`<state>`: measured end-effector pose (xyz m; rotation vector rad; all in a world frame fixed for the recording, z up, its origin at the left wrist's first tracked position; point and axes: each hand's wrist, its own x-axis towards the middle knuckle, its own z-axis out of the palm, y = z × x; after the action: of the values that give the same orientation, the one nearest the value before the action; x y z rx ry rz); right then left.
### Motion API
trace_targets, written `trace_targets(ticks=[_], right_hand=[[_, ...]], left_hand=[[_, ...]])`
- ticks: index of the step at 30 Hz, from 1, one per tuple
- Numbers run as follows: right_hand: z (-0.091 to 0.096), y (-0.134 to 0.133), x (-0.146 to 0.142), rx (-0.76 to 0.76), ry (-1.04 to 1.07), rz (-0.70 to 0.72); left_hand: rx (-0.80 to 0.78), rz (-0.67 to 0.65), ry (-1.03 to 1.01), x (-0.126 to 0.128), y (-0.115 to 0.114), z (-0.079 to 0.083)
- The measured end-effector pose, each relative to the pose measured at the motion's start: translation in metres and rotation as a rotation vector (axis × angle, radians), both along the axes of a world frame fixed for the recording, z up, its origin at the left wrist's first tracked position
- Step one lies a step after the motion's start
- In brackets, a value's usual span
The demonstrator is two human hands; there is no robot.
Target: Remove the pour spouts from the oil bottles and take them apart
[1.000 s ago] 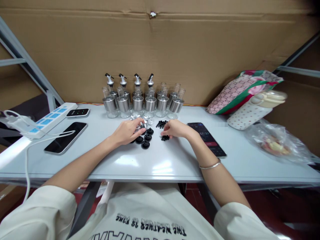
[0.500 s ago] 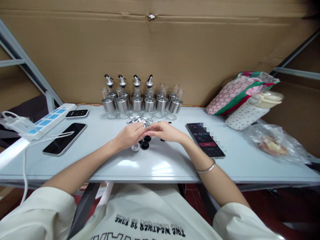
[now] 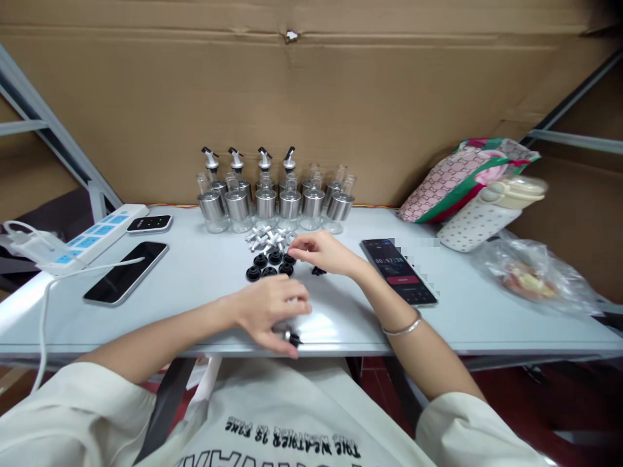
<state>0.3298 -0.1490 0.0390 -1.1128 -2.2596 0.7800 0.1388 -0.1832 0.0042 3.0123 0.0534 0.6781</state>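
My left hand (image 3: 273,307) is over the front of the table with thumb and fingers spread. Between them, near the table edge, is a small silver and black pourer spout (image 3: 291,337), partly blurred; the fingers do not look closed on it. My right hand (image 3: 325,253) curves over the right side of a cluster of black stoppers (image 3: 269,272). Its fingertips are at one stopper (image 3: 288,258), with thumb and fingers slightly apart. Behind the stoppers lies a pile of silver spout pieces (image 3: 267,237). Small black parts (image 3: 318,270) lie under the right hand.
Glass bottles with steel sleeves (image 3: 265,204) stand in rows at the back, several topped with pourers (image 3: 237,157). On the left are a phone (image 3: 126,272) and a power strip (image 3: 97,233). A timer phone (image 3: 399,272), tumbler (image 3: 481,217) and plastic bag (image 3: 535,279) lie right.
My hands have parted. The left moved toward me to the table's front edge with the pourer spout and spread its fingers. The right shifted little and stays by the stoppers, which now show more fully.
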Motion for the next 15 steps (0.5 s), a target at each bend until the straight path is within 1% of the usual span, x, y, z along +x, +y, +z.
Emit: trace_targets(ticks=[2,3,6,9,11,13,14,15], right_hand=[[0.002,0.000,0.002,0.018,-0.003,-0.018],[0.003,0.000,0.003,0.023,-0.004,-0.027],[0.003,0.000,0.004,0.034,0.002,-0.052],[0.003,0.000,0.005,0.030,0.001,-0.060],[0.004,0.000,0.006,0.028,-0.003,-0.061],[0.006,0.001,0.008,0.034,0.010,-0.077],[0.007,0.001,0.010,0.035,0.022,-0.090],[0.008,0.001,0.011,0.035,0.035,-0.102]], left_hand=[[0.002,-0.049,0.118,0.006,-0.007,-0.006],[0.011,-0.049,0.151,0.008,-0.009,-0.010],[0.067,0.007,0.169,0.010,-0.007,-0.017],[0.122,0.070,0.159,0.008,-0.002,-0.019],[0.121,0.108,0.109,0.007,-0.003,-0.016],[0.087,0.120,-0.015,0.010,-0.011,-0.011],[0.069,0.102,-0.087,0.014,-0.018,-0.009],[0.066,0.040,-0.143,0.020,-0.025,-0.007]])
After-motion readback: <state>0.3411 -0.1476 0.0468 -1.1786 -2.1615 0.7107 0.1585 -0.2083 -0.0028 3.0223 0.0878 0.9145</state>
